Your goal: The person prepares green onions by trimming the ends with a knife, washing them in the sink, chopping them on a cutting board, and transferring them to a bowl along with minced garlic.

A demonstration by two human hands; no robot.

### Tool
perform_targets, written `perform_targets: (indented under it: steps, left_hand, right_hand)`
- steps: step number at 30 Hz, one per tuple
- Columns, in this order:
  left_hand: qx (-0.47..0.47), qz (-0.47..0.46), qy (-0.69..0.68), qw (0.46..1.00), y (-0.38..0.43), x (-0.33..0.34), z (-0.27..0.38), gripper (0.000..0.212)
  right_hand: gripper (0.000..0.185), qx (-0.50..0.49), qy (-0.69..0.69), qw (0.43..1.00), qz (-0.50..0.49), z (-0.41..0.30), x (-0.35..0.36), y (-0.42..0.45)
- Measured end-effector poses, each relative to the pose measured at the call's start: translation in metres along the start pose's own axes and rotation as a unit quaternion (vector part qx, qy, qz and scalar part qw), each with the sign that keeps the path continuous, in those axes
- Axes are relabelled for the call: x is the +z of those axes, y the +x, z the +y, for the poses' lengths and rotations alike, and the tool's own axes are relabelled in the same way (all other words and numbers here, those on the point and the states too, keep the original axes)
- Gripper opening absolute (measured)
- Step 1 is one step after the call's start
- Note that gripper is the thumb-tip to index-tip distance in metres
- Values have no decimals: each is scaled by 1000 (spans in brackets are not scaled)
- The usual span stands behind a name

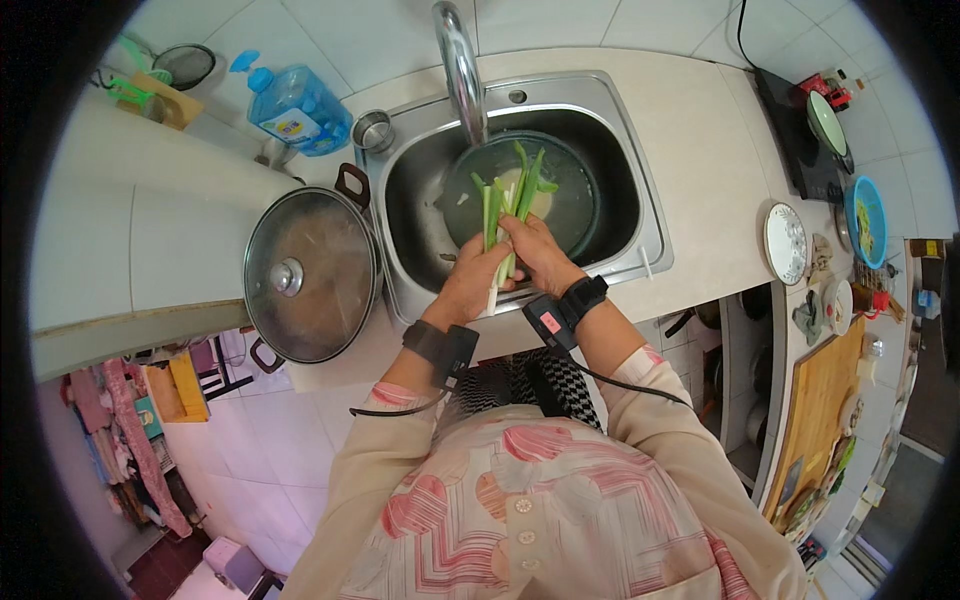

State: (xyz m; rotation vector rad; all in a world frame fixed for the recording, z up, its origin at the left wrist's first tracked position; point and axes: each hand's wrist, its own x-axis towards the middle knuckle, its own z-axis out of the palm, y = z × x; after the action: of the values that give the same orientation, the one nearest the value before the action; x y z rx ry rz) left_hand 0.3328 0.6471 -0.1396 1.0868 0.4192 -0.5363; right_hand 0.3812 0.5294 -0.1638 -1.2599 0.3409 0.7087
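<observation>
Both hands hold a bunch of green onions (531, 182) above the front part of a stainless steel sink (409, 247). My left hand (474, 277) wraps the white lower stalks from the left. My right hand (538, 251) grips the same bunch from the right, its fingers close to the left hand's. The green cut ends point away from me, towards the faucet (459, 67). Beneath them in the sink sits a round basin (465, 202) that appears to hold water, with a pale round patch at its middle. Small scraps lie on the sink bottom at left.
A lidded pot (322, 315) stands close on the left of the sink. Behind it are a blue pump bottle (300, 112) and a small metal strainer cup (373, 131). At right are a patterned plate (786, 244), a blue plastic basket (866, 255) and a wooden cutting board (814, 405).
</observation>
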Motion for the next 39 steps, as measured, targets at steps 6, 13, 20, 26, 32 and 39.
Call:
perform_targets:
  steps: [6, 13, 20, 26, 32, 39]
  left_hand:
    - [2, 51, -17, 999, 20, -7, 10, 19]
    - [-32, 101, -57, 993, 44, -37, 0, 17]
    - [-29, 96, -86, 991, 52, -21, -13, 16]
    - [2, 111, -86, 990, 45, 12, -13, 14]
    - [-4, 85, -97, 992, 23, 21, -4, 16]
    - [-7, 140, -53, 989, 26, 31, -10, 10]
  right_hand:
    - [43, 41, -105, 992, -55, -16, -38, 30]
    - [28, -91, -576, 800, 140, 33, -120, 89]
    - [25, 80, 40, 995, -43, 17, -33, 49]
    - [29, 59, -40, 994, 85, -17, 0, 43]
    - [31, 4, 103, 992, 74, -1, -2, 31]
    - [29, 17, 61, 994, 90, 9, -9, 26]
